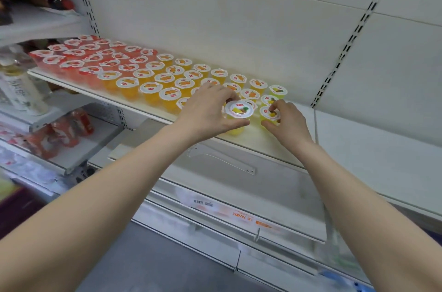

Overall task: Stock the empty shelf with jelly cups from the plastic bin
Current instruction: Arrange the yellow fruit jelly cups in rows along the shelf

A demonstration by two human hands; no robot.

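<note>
Cream flat metal shelf (267,145) approx two-thirds stocked: red foil-lidded plastic jelly cups (71,53) at far left, orange ones (165,77) mid, few yellow (277,90) at the right end of the rows. Left hand (208,109) grips a yellow pineapple-lid cup (239,109) at front edge; right hand (285,119) pinches the neighbouring yellow cup (270,113), both w/ fingers closed on rims. Right shelf end bare, so more to place; bin not in view.

Jelly cups (153,76) stand in rows on the shelf (263,141), filling its left part.
</note>
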